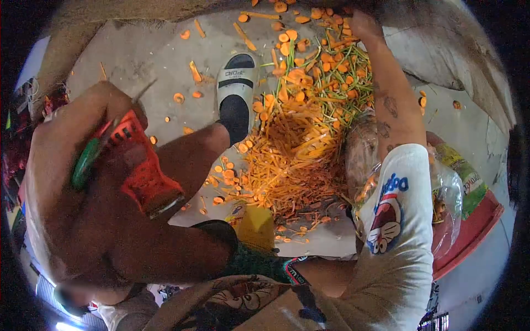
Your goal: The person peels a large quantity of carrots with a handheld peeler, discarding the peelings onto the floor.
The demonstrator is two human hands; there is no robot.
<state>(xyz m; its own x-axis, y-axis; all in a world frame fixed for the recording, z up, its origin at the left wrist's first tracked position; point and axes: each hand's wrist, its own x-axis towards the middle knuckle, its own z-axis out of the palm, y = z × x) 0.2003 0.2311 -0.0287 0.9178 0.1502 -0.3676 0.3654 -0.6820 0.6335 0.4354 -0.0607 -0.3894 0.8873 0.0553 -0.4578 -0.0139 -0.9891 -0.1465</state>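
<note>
At the left, my left hand [120, 102] is bent around a thin knife [144, 90]; its blade sticks out beyond the fingers, and a green handle lies lower left. A red perforated plastic basket [148, 179] is just below this hand, over my leg. My right hand [362, 25] reaches down at the top, beside sliced carrots [331, 58]; its fingers are dark and partly hidden. Between my legs and right arm lies a heap of orange carrot strips [292, 149], with green and yellow strips [356, 71] above it.
My sandalled foot [237, 83] stands left of the heap. Carrot pieces are scattered over the grey floor [149, 49]. A yellow packet [251, 223] lies below the heap. On the right are clear plastic bags [447, 193] and a red tray edge [469, 237]. Sacking [441, 49] borders the top.
</note>
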